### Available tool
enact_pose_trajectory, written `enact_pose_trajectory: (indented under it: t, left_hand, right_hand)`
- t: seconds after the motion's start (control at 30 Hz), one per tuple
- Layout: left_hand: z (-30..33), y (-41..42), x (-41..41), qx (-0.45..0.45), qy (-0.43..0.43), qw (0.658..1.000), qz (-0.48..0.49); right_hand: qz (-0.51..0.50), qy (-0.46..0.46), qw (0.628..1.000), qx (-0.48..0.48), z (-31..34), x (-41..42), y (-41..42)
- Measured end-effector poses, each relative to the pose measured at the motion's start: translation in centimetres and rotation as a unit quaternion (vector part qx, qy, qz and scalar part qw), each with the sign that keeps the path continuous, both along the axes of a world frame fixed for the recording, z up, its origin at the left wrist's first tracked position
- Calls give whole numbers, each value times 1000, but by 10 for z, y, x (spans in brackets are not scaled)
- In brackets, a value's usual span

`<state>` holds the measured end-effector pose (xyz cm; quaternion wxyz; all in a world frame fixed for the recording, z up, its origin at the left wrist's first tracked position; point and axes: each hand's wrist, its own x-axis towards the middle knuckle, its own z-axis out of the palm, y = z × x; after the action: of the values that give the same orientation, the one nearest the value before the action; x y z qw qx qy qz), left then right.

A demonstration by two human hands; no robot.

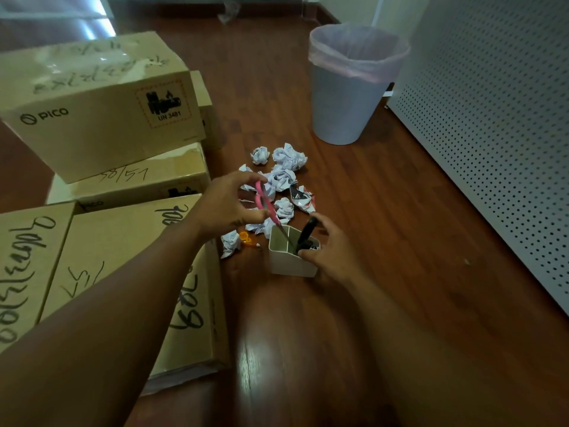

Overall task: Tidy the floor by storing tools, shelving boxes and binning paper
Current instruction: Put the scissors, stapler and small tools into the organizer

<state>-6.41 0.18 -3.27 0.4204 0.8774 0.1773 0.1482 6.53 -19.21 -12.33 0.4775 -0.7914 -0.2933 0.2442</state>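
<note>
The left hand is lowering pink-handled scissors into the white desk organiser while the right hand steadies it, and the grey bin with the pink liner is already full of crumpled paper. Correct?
Not quite. The head view shows the grey bin with the pink liner holding no visible paper; the crumpled paper balls lie on the wooden floor. The rest holds: the left hand lowers the pink-handled scissors into the white desk organiser, steadied by the right hand.

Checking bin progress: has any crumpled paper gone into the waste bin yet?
Cannot tell: the waste bin interior is hidden behind its rim, while the crumpled paper balls in view lie on the floor.
</note>
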Motion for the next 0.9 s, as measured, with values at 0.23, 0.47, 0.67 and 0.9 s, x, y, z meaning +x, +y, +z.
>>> enact_pose_trajectory:
  t: [0.23,0.47,0.67,0.9]
  left_hand:
    - [6,9,1,-5,-31,999,10]
    - [11,8,4,3,-45,999,11]
    - [-10,-1,8,4,13,1000,-24]
    - [-39,0,8,3,73,996,-59]
  right_hand:
    - [-25,-18,999,-29,-26,-2,9]
    - [-21,-2,999,-41,-28,-3,11]
    - [-17,-21,998,-55,-30,1,11]
    - [-7,-32,998,-56,-34,4,9]
